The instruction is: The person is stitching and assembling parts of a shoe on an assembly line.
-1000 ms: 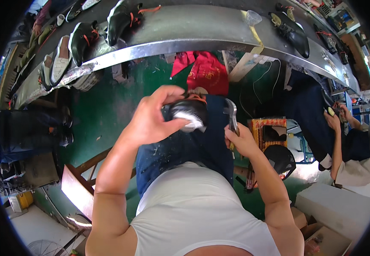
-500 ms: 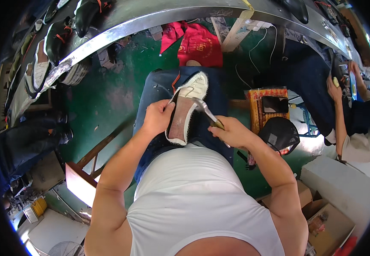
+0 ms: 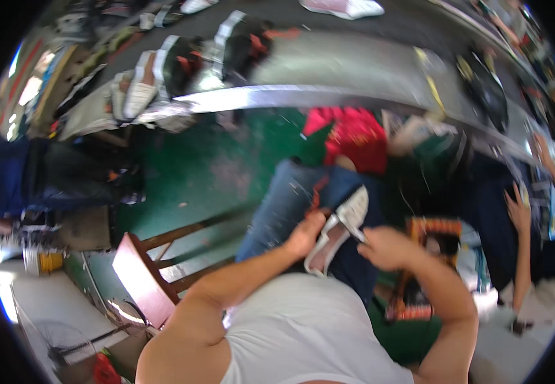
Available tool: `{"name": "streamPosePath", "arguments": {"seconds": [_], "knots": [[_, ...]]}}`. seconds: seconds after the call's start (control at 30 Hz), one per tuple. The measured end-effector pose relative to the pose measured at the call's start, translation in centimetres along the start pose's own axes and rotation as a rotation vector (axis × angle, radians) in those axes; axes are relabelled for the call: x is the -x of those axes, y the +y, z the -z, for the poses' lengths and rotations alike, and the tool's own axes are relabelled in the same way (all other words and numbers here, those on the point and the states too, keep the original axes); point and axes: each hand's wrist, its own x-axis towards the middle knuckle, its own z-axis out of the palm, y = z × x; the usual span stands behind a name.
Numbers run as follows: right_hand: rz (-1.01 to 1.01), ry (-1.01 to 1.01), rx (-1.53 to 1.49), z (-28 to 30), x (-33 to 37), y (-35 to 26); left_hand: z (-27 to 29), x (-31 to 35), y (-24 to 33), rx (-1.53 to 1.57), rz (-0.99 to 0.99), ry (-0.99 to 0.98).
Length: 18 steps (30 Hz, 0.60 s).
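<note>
While the left hand (image 3: 306, 234) grips a shoe (image 3: 355, 207), the right (image 3: 384, 248) holds a tool (image 3: 353, 230).

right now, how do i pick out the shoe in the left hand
Below the long grey bench, find the blue jeans of the person in the white top. Over those jeans, the left hand holds the shoe, white at the toe and pinkish brown behind. Unlike the shoes on the bench, it is held over a lap.

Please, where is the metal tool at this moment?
In the head view, right of centre, the metal tool is in the right hand, its end over the pale shoe that the left hand holds.
</note>
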Motion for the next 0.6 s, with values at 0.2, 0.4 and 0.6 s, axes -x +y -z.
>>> {"name": "streamPosePath", "arguments": {"seconds": [0.2,0.4,0.6], "knots": [[-0.114,0.314,-0.178,-7.7,0.0,0.1,0.5,0.4,2.4,0.291,0.244,-0.222],[-0.177,0.256,-0.495,-8.4,0.7,1.4,-0.2,-0.1,3.4,-0.238,0.085,-0.139],[0.005,0.397,-0.164,-5.5,-0.8,1.4,0.1,-1.2,-2.3,-0.405,-0.165,0.134]]}}
